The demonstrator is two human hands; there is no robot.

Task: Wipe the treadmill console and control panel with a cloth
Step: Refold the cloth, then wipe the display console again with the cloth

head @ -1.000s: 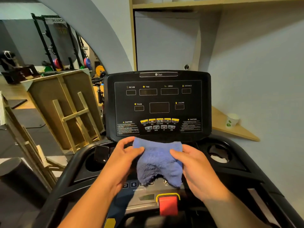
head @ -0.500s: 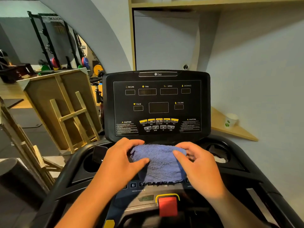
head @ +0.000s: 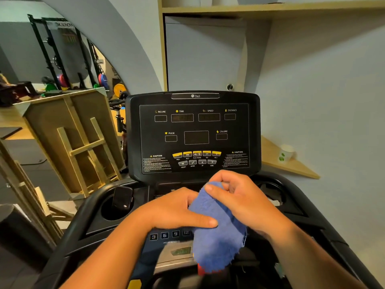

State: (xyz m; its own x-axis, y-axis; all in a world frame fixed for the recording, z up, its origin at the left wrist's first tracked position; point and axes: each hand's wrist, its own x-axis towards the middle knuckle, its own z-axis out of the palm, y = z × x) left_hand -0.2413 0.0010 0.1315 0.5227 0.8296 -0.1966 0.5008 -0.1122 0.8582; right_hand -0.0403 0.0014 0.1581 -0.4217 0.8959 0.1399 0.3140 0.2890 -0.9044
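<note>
A blue terry cloth (head: 216,236) hangs folded lengthwise in front of the treadmill's lower control panel (head: 168,236), hiding its right half and most of the red stop button. My right hand (head: 243,203) grips the cloth's upper end with curled fingers. My left hand (head: 179,211) holds the cloth's left side, thumb pressed across its front. Above both hands stands the black console (head: 193,130), upright, with dark displays and a row of yellow buttons.
A black phone-like device (head: 123,198) sits in the left cup holder (head: 112,211); a second cup holder (head: 273,192) lies at right. A paper cup (head: 285,153) stands on a wooden corner shelf (head: 291,165). Wooden frames (head: 73,142) lean at left.
The cloth was spread wide between both hands; now it is gathered into a narrow fold. My right hand rose to its top, my left hand slid across its front.
</note>
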